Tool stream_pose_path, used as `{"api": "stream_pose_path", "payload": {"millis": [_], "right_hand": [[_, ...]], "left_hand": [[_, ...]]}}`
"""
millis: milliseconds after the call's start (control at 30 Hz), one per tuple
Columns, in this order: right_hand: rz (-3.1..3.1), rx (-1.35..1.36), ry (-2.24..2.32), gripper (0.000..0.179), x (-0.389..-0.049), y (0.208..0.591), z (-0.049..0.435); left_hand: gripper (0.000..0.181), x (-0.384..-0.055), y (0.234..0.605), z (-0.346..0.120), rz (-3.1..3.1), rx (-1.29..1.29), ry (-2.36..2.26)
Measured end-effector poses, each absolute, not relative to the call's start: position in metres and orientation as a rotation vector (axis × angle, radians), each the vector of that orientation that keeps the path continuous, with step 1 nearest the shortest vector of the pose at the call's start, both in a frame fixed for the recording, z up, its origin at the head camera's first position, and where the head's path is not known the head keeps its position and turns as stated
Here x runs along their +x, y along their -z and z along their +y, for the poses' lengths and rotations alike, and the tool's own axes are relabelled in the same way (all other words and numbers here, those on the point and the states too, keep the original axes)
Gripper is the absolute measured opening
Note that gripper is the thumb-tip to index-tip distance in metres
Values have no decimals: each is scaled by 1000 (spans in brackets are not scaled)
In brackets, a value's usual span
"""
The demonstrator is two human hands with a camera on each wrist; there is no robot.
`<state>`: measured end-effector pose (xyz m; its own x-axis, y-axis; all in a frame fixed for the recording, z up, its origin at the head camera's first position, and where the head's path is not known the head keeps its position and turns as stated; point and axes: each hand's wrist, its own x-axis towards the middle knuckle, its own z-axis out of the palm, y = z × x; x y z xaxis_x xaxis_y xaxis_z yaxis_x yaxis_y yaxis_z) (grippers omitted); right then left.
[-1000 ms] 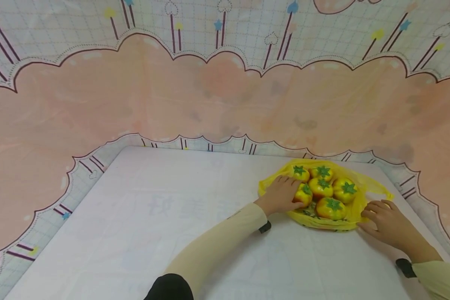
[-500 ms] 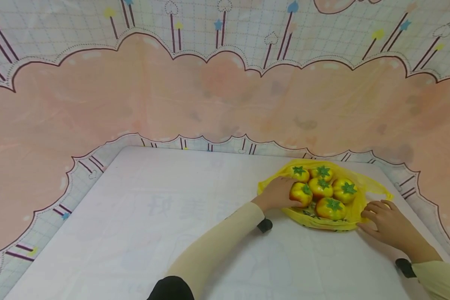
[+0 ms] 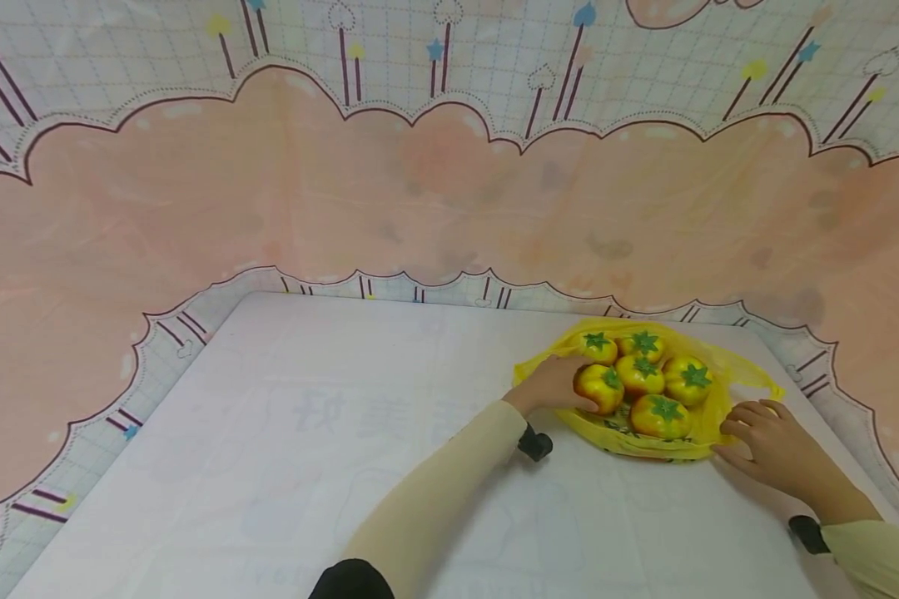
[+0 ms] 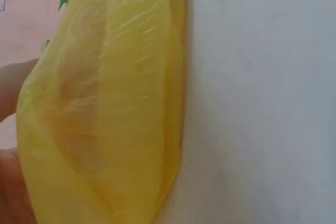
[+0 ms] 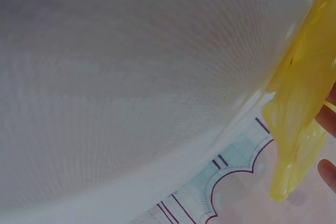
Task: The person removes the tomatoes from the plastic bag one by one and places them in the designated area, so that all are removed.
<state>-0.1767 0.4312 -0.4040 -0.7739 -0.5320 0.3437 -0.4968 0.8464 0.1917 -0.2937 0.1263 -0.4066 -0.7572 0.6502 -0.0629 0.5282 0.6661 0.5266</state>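
Fingers of the left hand [image 3: 551, 384] grasp one fruit [image 3: 596, 393], five others [image 3: 677, 388] beyond, all bagged; right hand [image 3: 781, 449] apparently pinches the unclosed bag [image 3: 707, 426].

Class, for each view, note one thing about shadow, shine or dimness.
Head view: a soft shadow runs along the left sleeve on the white table; left wrist view: pale shiny streaks on the yellow bag; right wrist view: dim, darkest toward the upper left.

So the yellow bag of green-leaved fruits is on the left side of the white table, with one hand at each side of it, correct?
The side is wrong: the head view shows the yellow bag on the right side of the white table. The rest holds.
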Motion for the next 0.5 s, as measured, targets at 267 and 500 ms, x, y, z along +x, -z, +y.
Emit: {"api": "stream_pose_path", "payload": {"millis": [267, 500], "right_hand": [[-2635, 772, 120, 29, -177, 405, 431], [-2619, 778, 114, 30, -177, 404, 431]], "left_hand": [[73, -299, 412, 126, 2615, 970, -767], [74, -297, 413, 127, 2621, 978, -788]]}}
